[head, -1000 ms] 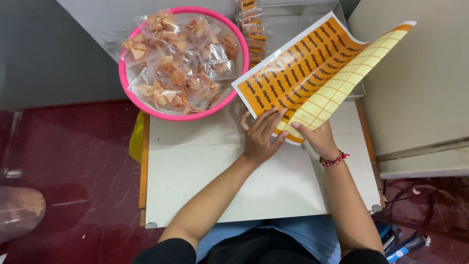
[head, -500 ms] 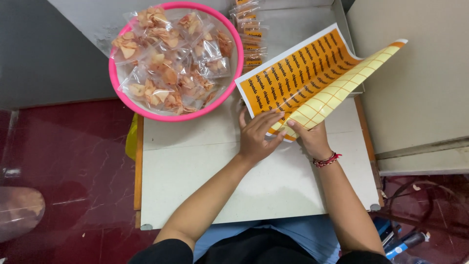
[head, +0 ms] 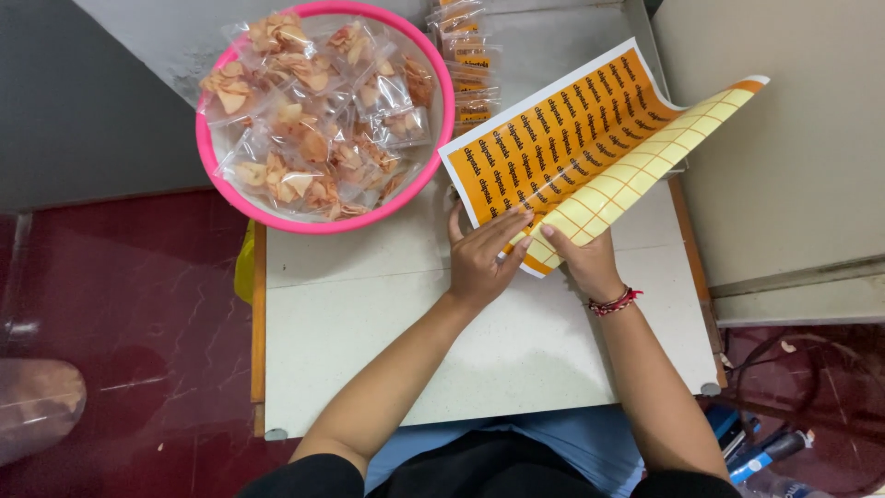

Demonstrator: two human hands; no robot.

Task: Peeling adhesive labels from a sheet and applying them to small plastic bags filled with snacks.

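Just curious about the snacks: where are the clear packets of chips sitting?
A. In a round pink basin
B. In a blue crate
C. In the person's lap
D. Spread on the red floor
A: the clear packets of chips are piled inside the round pink basin on the table's far left corner.

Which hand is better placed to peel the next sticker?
Probably the left hand: its fingertips rest on the orange sticker sheet at the peel line, while the right hand supports the backing underneath.
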